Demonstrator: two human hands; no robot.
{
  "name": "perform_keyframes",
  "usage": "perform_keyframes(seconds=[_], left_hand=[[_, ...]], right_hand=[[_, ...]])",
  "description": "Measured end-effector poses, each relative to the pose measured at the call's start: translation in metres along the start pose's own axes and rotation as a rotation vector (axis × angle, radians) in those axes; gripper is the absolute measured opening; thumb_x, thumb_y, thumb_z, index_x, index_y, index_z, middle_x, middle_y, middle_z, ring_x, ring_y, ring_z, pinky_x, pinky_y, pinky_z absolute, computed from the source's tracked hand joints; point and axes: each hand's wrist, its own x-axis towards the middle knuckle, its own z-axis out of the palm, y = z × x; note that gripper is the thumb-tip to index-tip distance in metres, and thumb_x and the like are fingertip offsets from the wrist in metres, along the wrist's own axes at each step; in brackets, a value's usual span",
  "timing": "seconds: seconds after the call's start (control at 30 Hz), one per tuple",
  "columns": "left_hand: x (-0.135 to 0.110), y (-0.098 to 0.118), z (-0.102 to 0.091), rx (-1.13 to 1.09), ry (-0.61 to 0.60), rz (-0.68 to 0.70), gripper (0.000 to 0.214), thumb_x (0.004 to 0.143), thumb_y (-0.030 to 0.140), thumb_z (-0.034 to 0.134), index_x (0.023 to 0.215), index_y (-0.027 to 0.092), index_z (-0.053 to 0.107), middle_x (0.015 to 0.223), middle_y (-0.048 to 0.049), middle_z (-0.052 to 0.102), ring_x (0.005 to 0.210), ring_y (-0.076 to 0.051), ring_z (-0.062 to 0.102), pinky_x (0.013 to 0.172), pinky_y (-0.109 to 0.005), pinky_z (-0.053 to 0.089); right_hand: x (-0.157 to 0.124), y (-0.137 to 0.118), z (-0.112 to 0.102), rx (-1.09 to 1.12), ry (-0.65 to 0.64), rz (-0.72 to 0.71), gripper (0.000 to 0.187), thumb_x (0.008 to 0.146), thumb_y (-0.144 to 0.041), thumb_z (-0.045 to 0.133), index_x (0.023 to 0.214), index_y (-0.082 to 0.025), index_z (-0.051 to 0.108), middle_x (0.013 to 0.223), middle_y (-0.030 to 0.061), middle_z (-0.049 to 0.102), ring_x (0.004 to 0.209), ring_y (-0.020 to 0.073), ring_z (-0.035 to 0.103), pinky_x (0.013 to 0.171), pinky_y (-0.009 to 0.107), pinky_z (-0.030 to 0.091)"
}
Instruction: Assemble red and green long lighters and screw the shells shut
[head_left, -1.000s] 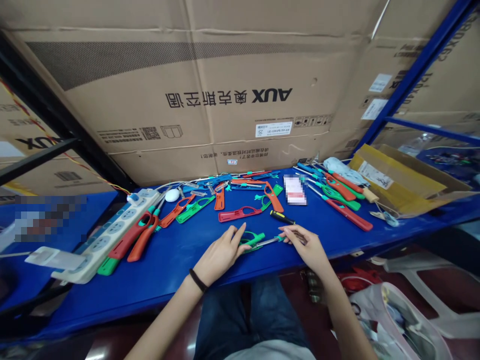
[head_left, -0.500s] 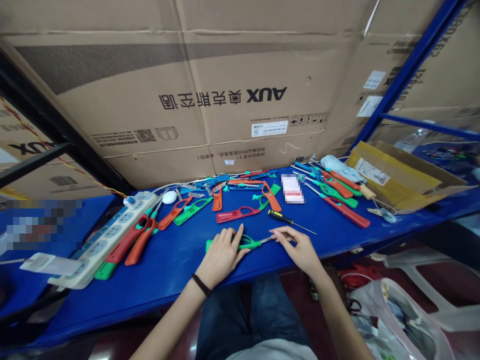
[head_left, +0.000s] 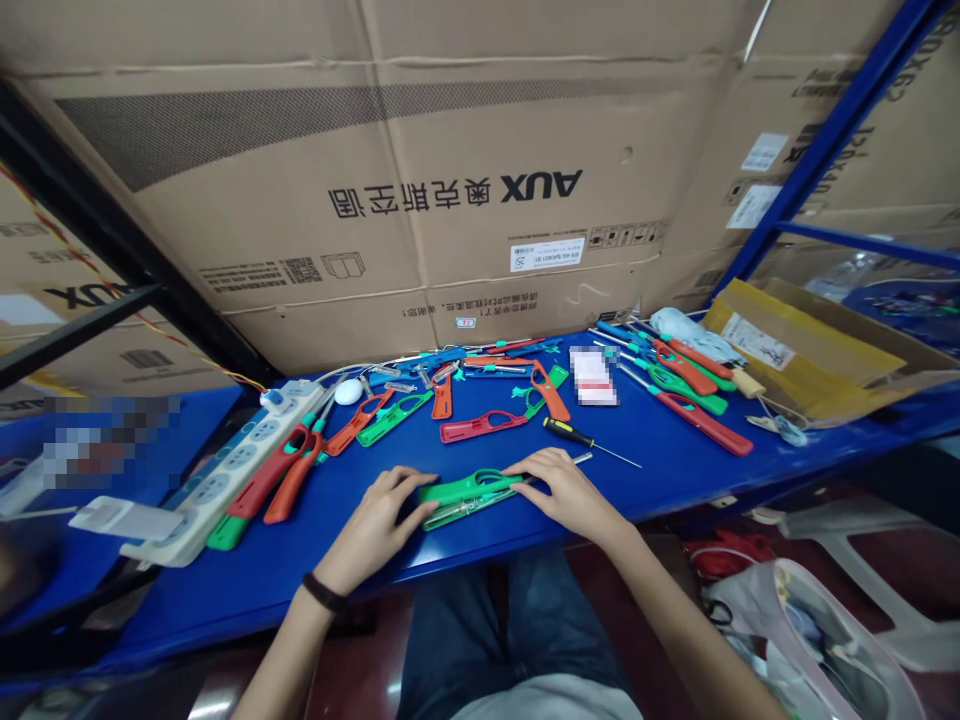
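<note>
On the blue table's front part lies a green stick lighter (head_left: 466, 492), its casing parted so that the clear tank and inner parts show along the lower side. My left hand (head_left: 384, 525) grips its left end, thumb at the lower edge and fingers at the upper. At the other end my right hand (head_left: 566, 492) pinches the lighter where the casing meets the metal tube, which sticks out past the fingers. Behind my right hand rests a yellow-and-black screwdriver (head_left: 568, 432). Beyond the lighter is a red casing half (head_left: 484, 427).
A white power strip (head_left: 240, 455) with red and orange lighters beside it runs along the left. Several lighters (head_left: 690, 370) lie at right near a yellow envelope (head_left: 802, 345). Casing halves and small parts lie before a cardboard wall (head_left: 450, 120). A white egg-shaped item (head_left: 347, 392) sits behind.
My left hand has slid left off the lighter's middle to its end, uncovering the opened casing. My right hand has moved from the metal tube to where it joins the casing.
</note>
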Motion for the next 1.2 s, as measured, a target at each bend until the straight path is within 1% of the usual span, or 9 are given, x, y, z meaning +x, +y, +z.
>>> perform_keyframes(seconds=[0.17, 0.33, 0.43, 0.53, 0.67, 0.77, 0.93, 1.1, 1.2], left_hand=[[0.002, -0.01, -0.007, -0.047, -0.045, 0.025, 0.035, 0.09, 0.044, 0.049, 0.116, 0.023, 0.061, 0.109, -0.0081, 0.058, 0.103, -0.024, 0.056, 0.096, -0.042, 0.043], [0.006, -0.019, -0.005, -0.079, -0.001, 0.042, 0.035, 0.088, 0.043, 0.052, 0.116, 0.026, 0.063, 0.109, -0.0076, 0.059, 0.106, -0.024, 0.055, 0.098, -0.043, 0.041], [0.009, -0.024, -0.009, -0.127, -0.049, 0.069, 0.036, 0.084, 0.045, 0.058, 0.114, 0.027, 0.065, 0.113, -0.0077, 0.06, 0.108, -0.024, 0.055, 0.098, -0.042, 0.043], [0.012, -0.024, -0.019, -0.183, -0.117, 0.093, 0.036, 0.082, 0.044, 0.061, 0.114, 0.027, 0.066, 0.114, -0.0078, 0.062, 0.109, -0.024, 0.057, 0.098, -0.04, 0.044], [0.012, -0.018, -0.031, -0.292, -0.093, 0.085, 0.029, 0.086, 0.041, 0.056, 0.105, 0.024, 0.069, 0.109, -0.007, 0.068, 0.104, -0.023, 0.061, 0.094, -0.037, 0.047], [0.009, -0.012, -0.034, -0.348, -0.088, 0.059, 0.03, 0.086, 0.042, 0.055, 0.106, 0.023, 0.068, 0.107, -0.0063, 0.069, 0.1, -0.023, 0.063, 0.091, -0.037, 0.049], [0.002, 0.003, -0.021, -0.255, -0.001, 0.028, 0.031, 0.082, 0.043, 0.061, 0.104, 0.022, 0.068, 0.103, -0.0069, 0.069, 0.097, -0.023, 0.063, 0.09, -0.039, 0.049], [-0.003, 0.012, 0.004, -0.124, 0.14, 0.085, 0.031, 0.083, 0.041, 0.06, 0.11, 0.026, 0.065, 0.109, -0.0065, 0.066, 0.102, -0.023, 0.059, 0.092, -0.041, 0.047], [-0.005, 0.012, 0.014, -0.091, 0.151, 0.097, 0.031, 0.084, 0.041, 0.06, 0.11, 0.026, 0.064, 0.111, -0.0064, 0.066, 0.104, -0.024, 0.059, 0.093, -0.042, 0.045]], right_hand=[[0.007, -0.005, -0.001, 0.046, -0.022, -0.004, 0.015, 0.088, -0.027, 0.061, 0.101, -0.026, 0.068, 0.098, 0.0017, 0.071, 0.095, 0.0192, 0.06, 0.09, 0.037, 0.041], [0.011, -0.009, -0.003, 0.104, 0.024, -0.055, 0.018, 0.09, -0.032, 0.058, 0.102, -0.027, 0.069, 0.098, 0.0019, 0.072, 0.093, 0.0193, 0.062, 0.091, 0.037, 0.043], [0.016, -0.01, -0.003, 0.169, 0.033, -0.064, 0.017, 0.089, -0.031, 0.059, 0.101, -0.027, 0.071, 0.096, 0.0014, 0.073, 0.092, 0.0195, 0.063, 0.088, 0.035, 0.045], [0.024, -0.012, -0.004, 0.254, 0.037, -0.04, 0.017, 0.087, -0.031, 0.061, 0.099, -0.028, 0.072, 0.096, 0.0001, 0.073, 0.092, 0.0191, 0.063, 0.087, 0.033, 0.048], [0.031, -0.017, -0.007, 0.319, 0.054, -0.028, 0.017, 0.085, -0.034, 0.062, 0.098, -0.029, 0.073, 0.097, -0.0006, 0.073, 0.098, 0.0205, 0.064, 0.098, 0.039, 0.044], [0.029, -0.018, -0.01, 0.315, 0.075, -0.032, 0.018, 0.085, -0.035, 0.062, 0.099, -0.03, 0.073, 0.099, -0.0006, 0.073, 0.102, 0.0217, 0.063, 0.101, 0.042, 0.043], [0.015, -0.003, -0.013, 0.247, 0.054, -0.15, 0.019, 0.086, -0.037, 0.061, 0.098, -0.029, 0.073, 0.094, 0.0, 0.074, 0.093, 0.0198, 0.067, 0.102, 0.043, 0.044], [0.005, 0.017, -0.017, 0.042, -0.029, -0.234, 0.024, 0.091, -0.036, 0.054, 0.106, -0.028, 0.071, 0.097, 0.002, 0.073, 0.103, 0.0219, 0.063, 0.099, 0.042, 0.045], [0.004, 0.021, -0.017, -0.043, -0.043, -0.285, 0.025, 0.092, -0.034, 0.053, 0.107, -0.026, 0.07, 0.097, 0.0037, 0.073, 0.099, 0.022, 0.063, 0.096, 0.04, 0.047]])
